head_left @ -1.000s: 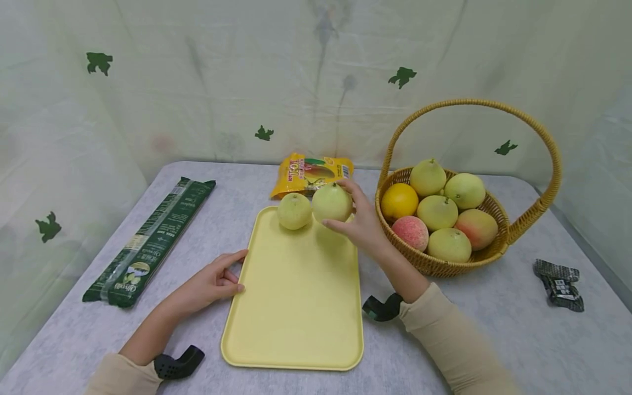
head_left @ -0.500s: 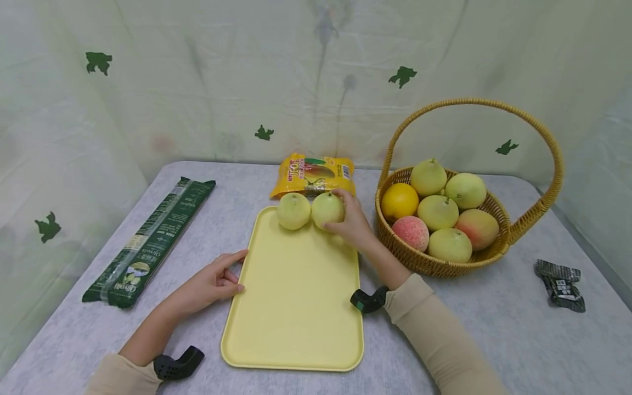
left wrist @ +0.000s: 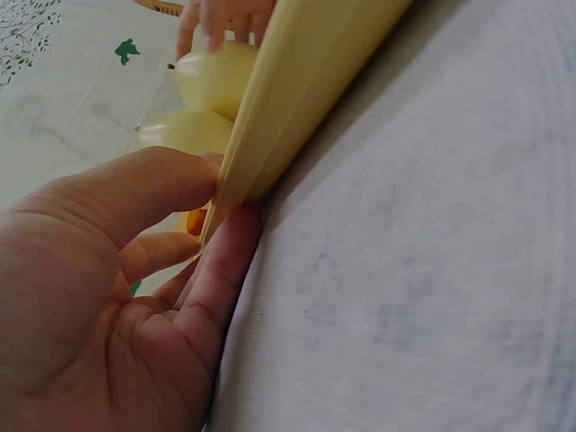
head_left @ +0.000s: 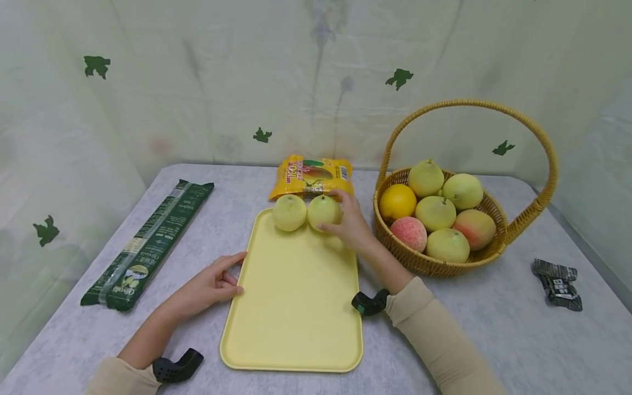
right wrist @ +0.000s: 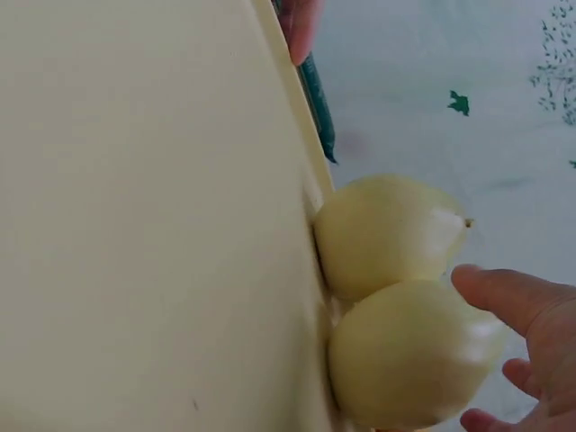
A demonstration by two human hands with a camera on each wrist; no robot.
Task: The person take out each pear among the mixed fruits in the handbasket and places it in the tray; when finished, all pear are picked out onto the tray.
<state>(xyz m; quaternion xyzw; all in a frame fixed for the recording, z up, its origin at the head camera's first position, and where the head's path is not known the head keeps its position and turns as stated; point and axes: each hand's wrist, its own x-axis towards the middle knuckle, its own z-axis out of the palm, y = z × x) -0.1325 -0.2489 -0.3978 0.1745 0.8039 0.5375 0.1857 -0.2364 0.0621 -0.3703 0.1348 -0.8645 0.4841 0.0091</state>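
A yellow tray [head_left: 296,307] lies lengthwise on the table. My left hand [head_left: 214,285] pinches its left rim; in the left wrist view the rim runs between the thumb and fingers [left wrist: 229,261]. Two pale yellow-green fruits with short stems sit side by side at the tray's far end: a left fruit [head_left: 289,213] and a right fruit [head_left: 322,211]. My right hand [head_left: 353,225] curls round the right fruit from its right side. In the right wrist view the fruits [right wrist: 391,238] lean against each other, with the right hand's fingers [right wrist: 513,292] at the nearer one's edge.
Right of the tray stands a wicker basket [head_left: 419,266] with a tall handle, holding several more fruits. A yellow snack bag [head_left: 311,178] lies behind the tray. A long green packet [head_left: 148,247] lies at left, a small black packet [head_left: 558,285] at far right.
The right hand has lowered the right fruit onto the tray's far end beside the left fruit, and since then has barely moved. The left hand has stayed at the rim.
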